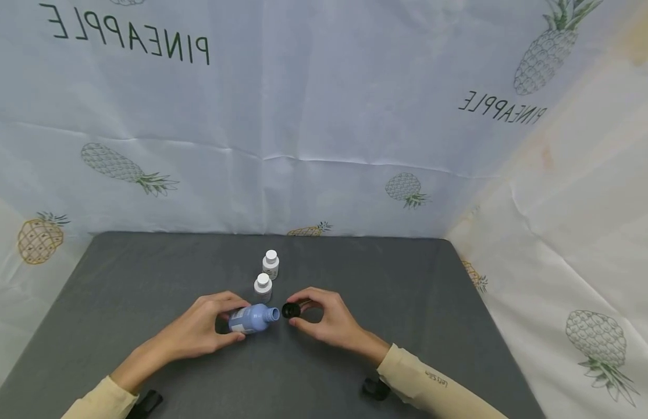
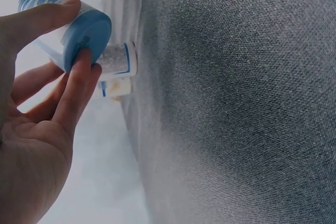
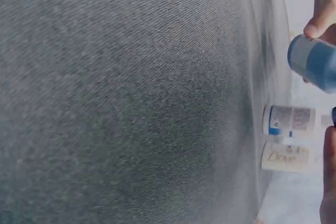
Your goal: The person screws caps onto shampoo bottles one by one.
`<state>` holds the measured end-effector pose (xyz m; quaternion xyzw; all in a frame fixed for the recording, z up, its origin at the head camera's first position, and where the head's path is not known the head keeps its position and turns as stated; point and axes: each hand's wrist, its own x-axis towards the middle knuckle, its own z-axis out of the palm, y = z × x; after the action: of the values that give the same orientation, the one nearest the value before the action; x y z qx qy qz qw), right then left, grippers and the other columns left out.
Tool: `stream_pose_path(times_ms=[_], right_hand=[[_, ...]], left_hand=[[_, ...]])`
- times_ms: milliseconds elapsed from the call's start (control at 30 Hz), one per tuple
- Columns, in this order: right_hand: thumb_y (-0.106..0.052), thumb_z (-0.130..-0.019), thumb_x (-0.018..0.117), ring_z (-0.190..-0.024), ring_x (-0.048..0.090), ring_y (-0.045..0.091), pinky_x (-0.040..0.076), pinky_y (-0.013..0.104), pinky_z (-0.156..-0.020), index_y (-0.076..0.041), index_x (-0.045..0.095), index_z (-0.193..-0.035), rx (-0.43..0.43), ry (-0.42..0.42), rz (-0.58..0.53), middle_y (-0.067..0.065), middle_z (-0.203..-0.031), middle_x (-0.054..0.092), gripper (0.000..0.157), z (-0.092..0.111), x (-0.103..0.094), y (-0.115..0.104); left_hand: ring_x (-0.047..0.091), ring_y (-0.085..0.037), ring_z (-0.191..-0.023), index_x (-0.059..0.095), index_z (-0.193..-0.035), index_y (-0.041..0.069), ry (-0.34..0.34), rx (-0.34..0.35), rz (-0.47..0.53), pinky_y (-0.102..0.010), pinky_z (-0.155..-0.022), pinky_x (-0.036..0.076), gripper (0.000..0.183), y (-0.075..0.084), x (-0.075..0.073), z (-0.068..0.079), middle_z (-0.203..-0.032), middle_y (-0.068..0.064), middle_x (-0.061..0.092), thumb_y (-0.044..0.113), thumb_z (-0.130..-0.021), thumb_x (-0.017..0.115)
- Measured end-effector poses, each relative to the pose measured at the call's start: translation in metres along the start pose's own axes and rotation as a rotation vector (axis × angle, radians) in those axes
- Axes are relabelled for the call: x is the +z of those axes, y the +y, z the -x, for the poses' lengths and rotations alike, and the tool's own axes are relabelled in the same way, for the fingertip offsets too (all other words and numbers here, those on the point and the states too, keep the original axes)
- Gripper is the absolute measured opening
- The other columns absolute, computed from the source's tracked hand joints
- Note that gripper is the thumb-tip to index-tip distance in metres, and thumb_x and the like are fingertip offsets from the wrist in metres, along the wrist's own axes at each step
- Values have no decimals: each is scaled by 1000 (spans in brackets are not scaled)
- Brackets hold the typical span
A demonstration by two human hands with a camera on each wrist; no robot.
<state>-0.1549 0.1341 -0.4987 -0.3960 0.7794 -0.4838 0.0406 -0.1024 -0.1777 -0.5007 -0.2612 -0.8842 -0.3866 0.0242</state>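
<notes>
My left hand [image 1: 211,323] grips a blue bottle [image 1: 255,318] with a white label, thumb on one side and fingers on the other. The bottle lies tilted sideways, its uncapped mouth facing right. Between thumb and fingertips my right hand [image 1: 326,320] pinches a black cap [image 1: 291,310], its hollow side toward the bottle's mouth, a small gap between them in the head view. From the left wrist, the base of the blue bottle [image 2: 89,38] shows with fingertips against it. The right wrist view catches the blue bottle [image 3: 315,61] and part of the right hand [image 3: 329,177] at its edge.
Two white bottles with white caps stand just behind the hands: a nearer white bottle [image 1: 263,287] and a farther white bottle [image 1: 270,265]. They rest on a dark grey table [image 1: 397,279]. A pineapple-print cloth [image 1: 324,116] hangs beyond the table's back edge.
</notes>
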Motion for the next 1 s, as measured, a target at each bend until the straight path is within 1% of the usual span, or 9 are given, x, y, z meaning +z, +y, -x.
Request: stream_pose_path(times_ms=[67, 200, 300, 467, 600, 733, 867, 1000], right_hand=[[-6, -92, 87, -102, 78, 18, 69, 35, -88, -9, 76, -125, -6, -3, 4, 9, -118, 79, 35, -1, 1, -2], [-7, -91, 87, -103, 76, 17, 69, 42, -87, -9, 76, -125, 9, -1, -5, 9, -118, 78, 35, -1, 4, -6], [-8, -90, 88, -104, 76, 16, 69, 43, -87, -10, 77, -124, 26, 11, -13, 8, -117, 78, 35, -1, 6, -7], [-11, -92, 88, -102, 76, 16, 69, 38, -86, -11, 77, -123, 14, 24, 13, 7, -116, 78, 34, -2, 9, -7], [-13, -94, 87, -103, 76, 17, 68, 35, -87, -12, 77, -124, 0, 39, 7, 8, -117, 78, 32, -2, 12, -6], [-11, -93, 86, -103, 76, 16, 68, 34, -88, -9, 76, -124, -22, 66, -19, 8, -117, 77, 32, -3, 15, -5], [-10, -94, 86, -101, 76, 14, 68, 31, -88, -6, 75, -125, -56, 87, -31, 9, -117, 77, 33, -4, 18, -4], [-10, -94, 86, -104, 77, 13, 68, 29, -90, -6, 73, -128, -73, 96, -23, 10, -120, 77, 37, -6, 21, -4]], left_hand=[[68, 1, -98, 79, -121, 11, -9, -7, 3, -25, -78, 65, 45, 1, -1, 0, -111, 8, 75, 12, -79, 96], [69, 0, -98, 79, -122, 9, -9, -10, -1, -25, -78, 65, 45, 2, -2, -1, -110, 7, 76, 13, -79, 96], [67, 1, -96, 80, -122, 9, 2, -4, -17, -24, -76, 63, 46, 3, -3, -2, -109, 8, 75, 13, -79, 96], [64, 3, -94, 81, -122, 11, 13, 11, -38, -25, -74, 58, 46, 3, -4, -1, -109, 10, 73, 14, -79, 96], [64, 3, -94, 81, -123, 10, -2, 6, -28, -23, -74, 58, 45, 4, -5, -1, -110, 8, 73, 15, -80, 96], [64, 3, -93, 81, -123, 10, -2, 6, -27, -21, -72, 57, 46, 4, -6, -1, -109, 7, 73, 15, -80, 96], [63, 4, -92, 81, -123, 10, -3, 16, -19, -22, -71, 58, 45, 5, -6, -2, -108, 7, 73, 16, -80, 96], [62, 5, -90, 81, -123, 11, -8, 18, -7, -24, -70, 59, 44, 6, -6, -2, -107, 7, 72, 19, -82, 96]])
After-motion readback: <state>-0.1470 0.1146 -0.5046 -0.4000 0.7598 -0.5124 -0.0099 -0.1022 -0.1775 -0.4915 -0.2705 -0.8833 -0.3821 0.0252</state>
